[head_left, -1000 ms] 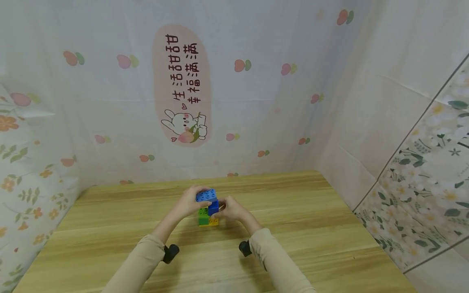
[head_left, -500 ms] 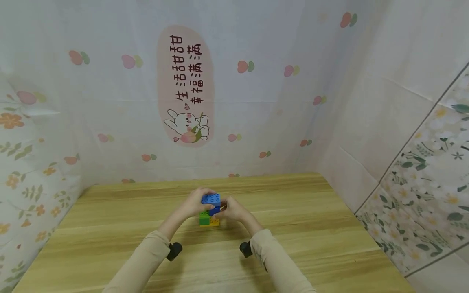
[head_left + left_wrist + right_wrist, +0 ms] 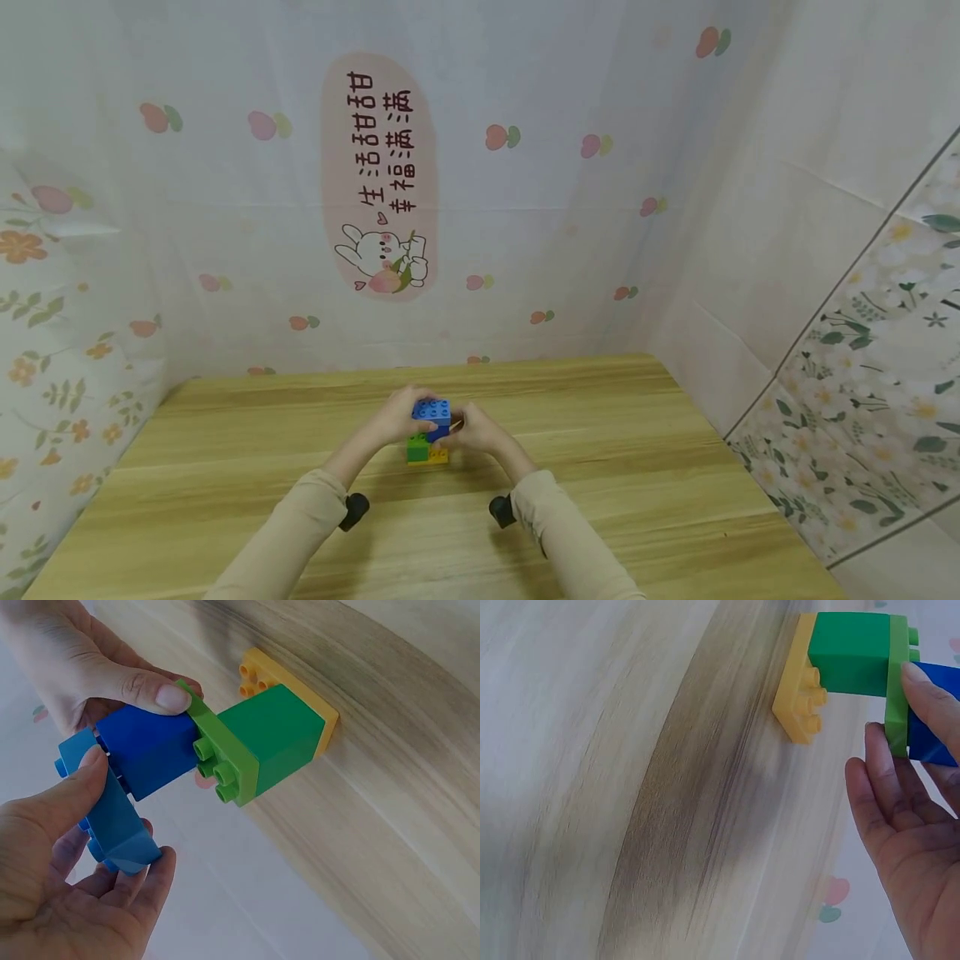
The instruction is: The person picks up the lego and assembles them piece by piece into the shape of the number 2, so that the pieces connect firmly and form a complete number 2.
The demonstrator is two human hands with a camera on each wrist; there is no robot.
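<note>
A toy brick stack stands on the table. At its base is a yellow plate (image 3: 791, 682), then a green brick (image 3: 274, 727), a light green plate (image 3: 221, 746) jutting to the right, and a dark blue brick (image 3: 154, 742). My left hand (image 3: 397, 417) pinches a light blue brick (image 3: 112, 802) against the top of the dark blue brick; a narrow gap with studs shows between them in the left wrist view. My right hand (image 3: 922, 840) grips the stack at the dark blue brick and light green plate, thumb on one side, fingers on the other.
The wooden table (image 3: 600, 450) stretches around the stack. Behind it hangs a printed curtain (image 3: 555, 208), and a floral panel (image 3: 885, 358) is on the right. A black wrist strap mount (image 3: 355, 511) sits at the left cuff.
My left hand has moved slightly right and down with the light blue brick, which now sits lower over the dark blue brick. My right hand keeps its hold. The head view shifted a little.
</note>
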